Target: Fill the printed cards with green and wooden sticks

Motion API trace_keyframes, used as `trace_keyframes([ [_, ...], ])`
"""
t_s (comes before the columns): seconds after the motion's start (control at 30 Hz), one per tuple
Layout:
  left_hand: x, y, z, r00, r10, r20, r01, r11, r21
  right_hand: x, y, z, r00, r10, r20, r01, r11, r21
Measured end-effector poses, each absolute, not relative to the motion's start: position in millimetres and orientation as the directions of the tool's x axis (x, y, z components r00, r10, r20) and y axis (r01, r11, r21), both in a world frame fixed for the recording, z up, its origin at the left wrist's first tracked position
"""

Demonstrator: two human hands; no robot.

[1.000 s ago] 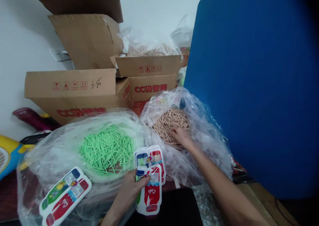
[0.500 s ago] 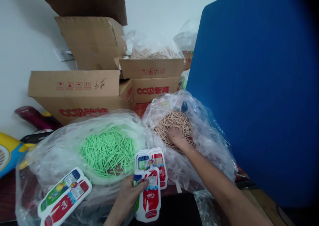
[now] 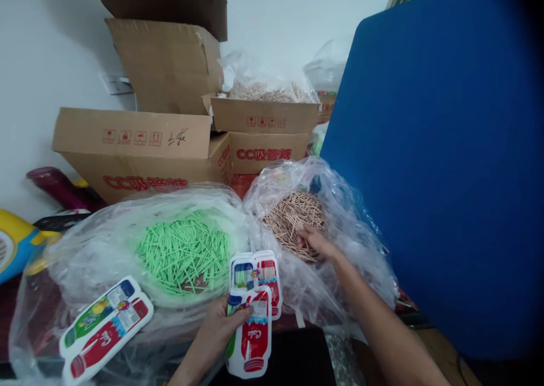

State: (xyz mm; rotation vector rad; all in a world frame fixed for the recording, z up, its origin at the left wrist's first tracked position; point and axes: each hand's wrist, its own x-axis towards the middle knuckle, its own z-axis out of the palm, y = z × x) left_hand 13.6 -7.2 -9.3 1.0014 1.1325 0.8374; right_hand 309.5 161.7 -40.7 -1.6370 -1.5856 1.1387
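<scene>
My left hand (image 3: 219, 329) is closed on a bottle-shaped candy packet (image 3: 257, 340) with a red Cola print, the thumb across its front. Just behind it lie more packets (image 3: 270, 267), with green and brown sticks showing through their windows. My right hand (image 3: 314, 240) is at the near right edge of a pile of thin brown candy sticks (image 3: 293, 216) in a clear plastic bag. Its fingers are curled and pinched on some sticks; how many is hidden. Left of that, green candy sticks (image 3: 185, 250) fill another open bag.
Bottle-shaped packets (image 3: 108, 329) lie on the plastic at the left front. Cardboard boxes (image 3: 140, 165) stand behind the bags, one topped with a bag of pale sticks (image 3: 267, 91). A big blue panel (image 3: 433, 170) rises at the right. A yellow-and-blue object (image 3: 17, 244) is at far left.
My right hand has drawn back slightly toward the near right edge of the brown pile, its fingers now more visible. My left hand keeps its hold on the packet. The view has shifted a little.
</scene>
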Motion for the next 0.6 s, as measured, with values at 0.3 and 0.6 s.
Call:
trace_keyframes([
  [0.3,16.1,-5.8,-4.1,0.236,0.914,-0.330,-0.008,0.342,0.940,296.5,154.6,-66.6,0.035,0.999,0.000,-0.001,0.000,-1.000],
  [0.6,20.1,-9.5,-5.9,0.233,0.899,-0.371,-0.055,0.393,0.918,296.1,151.1,-77.5,0.126,0.987,0.097,0.055,0.091,-0.994],
])
